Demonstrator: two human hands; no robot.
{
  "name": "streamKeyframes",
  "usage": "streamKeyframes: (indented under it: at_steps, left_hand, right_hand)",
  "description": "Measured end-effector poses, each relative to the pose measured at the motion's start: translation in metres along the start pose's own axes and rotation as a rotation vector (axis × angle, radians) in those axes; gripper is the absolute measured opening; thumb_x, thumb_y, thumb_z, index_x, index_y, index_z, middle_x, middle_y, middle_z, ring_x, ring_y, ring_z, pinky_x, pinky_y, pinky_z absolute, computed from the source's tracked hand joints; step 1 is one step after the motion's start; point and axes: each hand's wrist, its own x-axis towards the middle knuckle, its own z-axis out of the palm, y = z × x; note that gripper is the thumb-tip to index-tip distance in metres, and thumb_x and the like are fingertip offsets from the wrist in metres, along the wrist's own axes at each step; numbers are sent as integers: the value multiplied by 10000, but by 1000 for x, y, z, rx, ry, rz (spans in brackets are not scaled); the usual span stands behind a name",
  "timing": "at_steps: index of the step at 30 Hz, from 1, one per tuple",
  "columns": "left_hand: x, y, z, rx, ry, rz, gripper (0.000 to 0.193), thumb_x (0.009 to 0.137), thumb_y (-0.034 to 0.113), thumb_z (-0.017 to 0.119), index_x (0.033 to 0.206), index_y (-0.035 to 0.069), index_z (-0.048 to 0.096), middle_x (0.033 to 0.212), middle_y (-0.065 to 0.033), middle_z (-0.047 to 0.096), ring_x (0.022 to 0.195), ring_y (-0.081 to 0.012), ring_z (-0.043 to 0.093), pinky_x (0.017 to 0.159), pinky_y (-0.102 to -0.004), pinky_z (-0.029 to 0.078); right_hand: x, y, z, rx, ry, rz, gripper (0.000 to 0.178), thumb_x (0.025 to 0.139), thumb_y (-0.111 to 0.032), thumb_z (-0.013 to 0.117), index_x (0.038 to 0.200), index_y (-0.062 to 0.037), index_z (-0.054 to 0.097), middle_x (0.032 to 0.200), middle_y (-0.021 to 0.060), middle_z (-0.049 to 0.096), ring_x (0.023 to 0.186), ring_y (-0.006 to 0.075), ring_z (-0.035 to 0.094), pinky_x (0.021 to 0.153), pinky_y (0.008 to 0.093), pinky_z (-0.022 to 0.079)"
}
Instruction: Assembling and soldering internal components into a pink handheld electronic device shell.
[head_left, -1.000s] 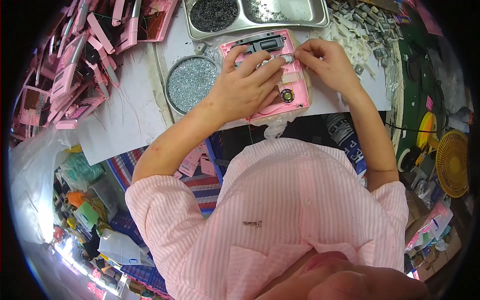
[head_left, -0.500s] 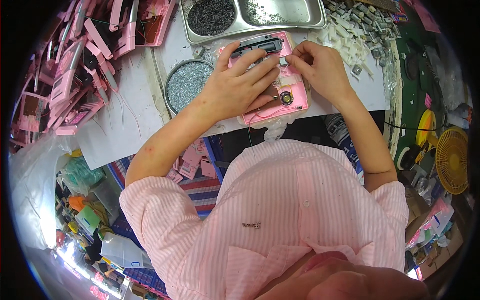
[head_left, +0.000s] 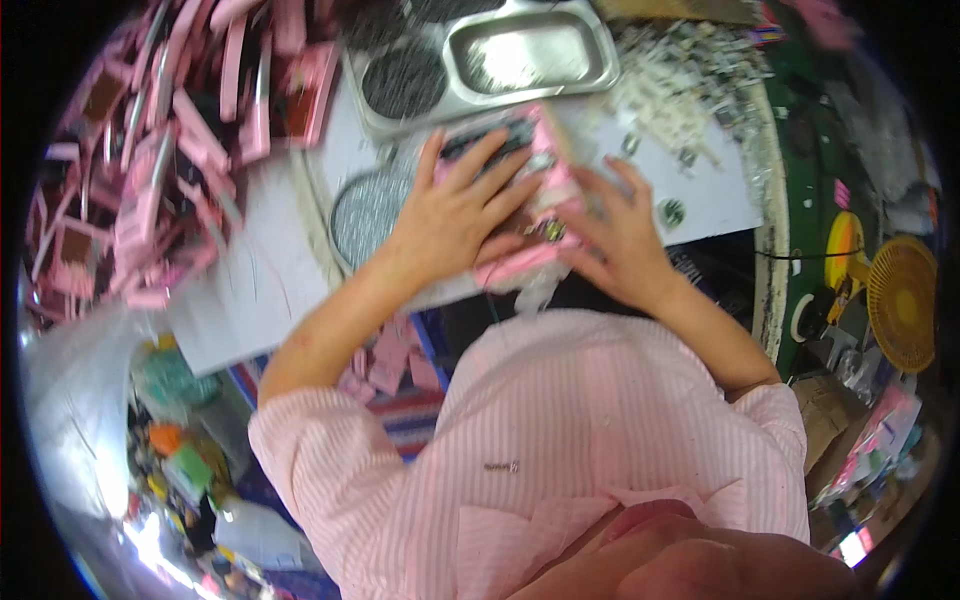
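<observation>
A pink plastic casing (head_left: 505, 270) lies in front of me, with a dark strip-shaped part along its far left and a small round speaker-like part (head_left: 550, 231) near its near edge. My left hand (head_left: 450, 215) rests across the casing's left side, fingers spread over it and lying on top. Beside the right edge is my right hand (head_left: 625, 235), its fingers apart and its tips close to the casing. Motion blur hides whether those tips touch it. Much of the casing's middle is covered by my left fingers. Clear plastic wrap (head_left: 540, 290) sticks out beneath it.
A round tin (head_left: 338, 235) of small silvery screws stands left of the casing. Behind is a metal tray (head_left: 605, 65) with dark small parts. White and metal pieces (head_left: 665, 100) are heaped at far right, pink casings (head_left: 150, 190) at left. A small green disc (head_left: 672, 212) lies right.
My right hand has opened from a pinch at a small whitish part and come nearer along the casing's right side. My left hand stays on the casing. The whole view has shifted, with blur.
</observation>
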Motion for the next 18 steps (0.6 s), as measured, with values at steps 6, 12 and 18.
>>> streamKeyframes:
  at_steps: [6, 12, 18]
  left_hand:
    - [-23, 6, -4, -44, -138, -113, 754, 816, 554, 676, 1457, 186, 529, 1602, -79, 387, 1516, -396, 235, 1169, -706, 32]
    - [-15, 6, 2, 10, -203, -118, 753, 830, 537, 664, 1466, 162, 518, 1595, -65, 400, 1518, -403, 221, 1170, -706, 11]
    - [-22, 7, 2, 46, -193, -148, 719, 845, 551, 644, 1443, 163, 548, 1580, -36, 427, 1509, -405, 234, 1170, -701, -1]
  right_hand:
    - [58, 84, -67, 84, 109, -84, 349, 805, -268, 783, 1100, -95, 711, 1274, 119, 634, 1271, 364, 501, 1098, 478, 383]
    - [160, 345, -212, -486, 349, 413, 322, 847, -323, 664, 1045, -91, 766, 1048, 169, 735, 1043, 395, 664, 893, 492, 521]
    - [223, 481, -218, -775, -45, 884, 473, 888, -222, 618, 1357, -159, 627, 1470, 135, 513, 1354, 397, 469, 1101, 519, 411]
